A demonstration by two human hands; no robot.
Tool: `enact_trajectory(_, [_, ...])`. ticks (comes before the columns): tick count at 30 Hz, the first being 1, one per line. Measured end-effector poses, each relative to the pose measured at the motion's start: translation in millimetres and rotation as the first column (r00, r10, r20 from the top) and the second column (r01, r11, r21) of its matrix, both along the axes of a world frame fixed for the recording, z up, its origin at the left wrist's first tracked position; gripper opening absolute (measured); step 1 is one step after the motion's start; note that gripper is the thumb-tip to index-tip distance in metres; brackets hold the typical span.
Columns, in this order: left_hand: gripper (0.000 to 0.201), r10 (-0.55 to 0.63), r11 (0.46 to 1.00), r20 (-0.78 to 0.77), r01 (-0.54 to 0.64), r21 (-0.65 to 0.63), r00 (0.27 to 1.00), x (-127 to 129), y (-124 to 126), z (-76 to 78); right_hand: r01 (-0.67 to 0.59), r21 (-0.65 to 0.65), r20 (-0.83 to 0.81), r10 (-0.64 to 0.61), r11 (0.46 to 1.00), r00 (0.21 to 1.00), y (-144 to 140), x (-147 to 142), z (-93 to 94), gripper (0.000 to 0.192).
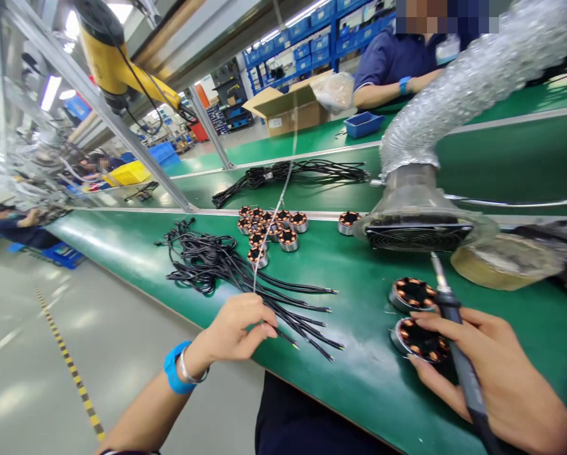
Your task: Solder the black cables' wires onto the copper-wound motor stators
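My left hand (238, 325) is closed, thumb and forefinger pinching a black cable (287, 339) near its bared end. A thin silvery wire (283, 193) runs down from above to the back of this hand; whether the fingers grip it is hidden. In my right hand (496, 366) lies a soldering iron (468, 373), its tip pointing away from me. The thumb and forefinger of that hand also touch the sides of a copper-wound motor stator (423, 341). Just beyond it sits a second stator (412, 294). Loose black cables (212, 256) spread beside my left hand.
Several more stators (269, 227) stand grouped behind the cables. A fume extractor hood (418, 230) on a foil duct (463, 88) overhangs the bench (359, 392), beside a tape roll (506, 262). Bundled cables (283, 174) lie farther back. A co-worker (392, 63) sits opposite.
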State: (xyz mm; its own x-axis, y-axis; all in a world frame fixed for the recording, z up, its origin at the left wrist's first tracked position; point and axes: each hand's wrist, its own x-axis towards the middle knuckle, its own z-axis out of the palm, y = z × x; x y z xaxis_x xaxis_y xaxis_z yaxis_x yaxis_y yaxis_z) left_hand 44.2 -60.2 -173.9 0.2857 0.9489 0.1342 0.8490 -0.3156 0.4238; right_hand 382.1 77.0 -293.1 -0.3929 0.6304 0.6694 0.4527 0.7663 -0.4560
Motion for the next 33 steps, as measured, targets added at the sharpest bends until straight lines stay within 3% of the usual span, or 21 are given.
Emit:
enact_trajectory(2, [0.020, -0.016, 0.998, 0.091, 0.010, 0.066, 0.996, 19.5, 10.2, 20.1, -0.094, 0.056, 0.088, 0.089, 0.994, 0.992, -0.5, 4.1, 3.9, 0.047])
enact_trajectory(4, [0.015, -0.126, 0.992, 0.146, 0.123, 0.031, 0.981, 44.0, 25.4, 25.0, -0.142, 0.059, 0.118, 0.135, 0.988, 0.984, -2.4, 6.8, 12.1, 0.051])
enact_trajectory(6, [0.013, -0.158, 0.986, 0.193, 0.166, -0.029, 0.968, 69.4, 44.5, 12.9, -0.168, 0.026, 0.093, 0.165, 0.986, 0.982, -6.0, 6.8, 22.5, 0.051])
enact_trajectory(10, [0.015, -0.072, 0.988, 0.241, 0.102, -0.112, 0.968, 104.1, 79.2, -29.0, -0.145, -0.133, -0.136, 0.126, 0.980, 0.983, -17.9, -2.0, 39.4, 0.043])
enact_trajectory(12, [0.016, -0.052, 0.988, 0.231, 0.083, -0.129, 0.972, 109.8, 88.0, -40.7, -0.153, -0.235, -0.211, 0.103, 0.960, 0.972, -23.4, -8.7, 43.6, 0.033])
enact_trajectory(14, [0.017, -0.032, 0.988, 0.225, 0.065, -0.139, 0.974, 111.1, 91.2, -42.3, -0.169, -0.278, -0.247, 0.100, 0.946, 0.964, -26.3, -14.3, 46.3, 0.024])
enact_trajectory(19, [0.020, -0.020, 0.978, 0.320, 0.085, -0.192, 0.947, 110.1, 98.3, -26.8, -0.165, -0.228, -0.299, 0.093, 0.960, 0.950, -21.1, -20.4, 58.9, 0.023])
enact_trajectory(25, [0.038, -0.176, 0.944, 0.497, 0.289, -0.160, 0.850, 106.1, 109.0, -24.1, -0.201, -0.118, -0.345, 0.150, 0.972, 0.927, -12.7, -32.1, 67.9, 0.027])
enact_trajectory(27, [0.040, -0.126, 0.905, 0.573, 0.331, -0.269, 0.810, 108.5, 105.3, -31.5, -0.191, -0.137, -0.355, 0.131, 0.972, 0.925, -14.4, -37.6, 64.3, 0.026])
enact_trajectory(29, [0.041, 0.007, 0.888, 0.626, 0.284, -0.363, 0.779, 111.8, 99.8, -41.5, -0.147, -0.155, -0.357, 0.083, 0.977, 0.930, -18.1, -42.7, 59.7, 0.025])
enact_trajectory(33, [0.037, 0.209, 0.889, 0.710, 0.173, -0.425, 0.672, 115.8, 92.0, -60.3, -0.036, -0.151, -0.320, -0.014, 0.988, 0.947, -28.2, -51.7, 52.9, 0.025])
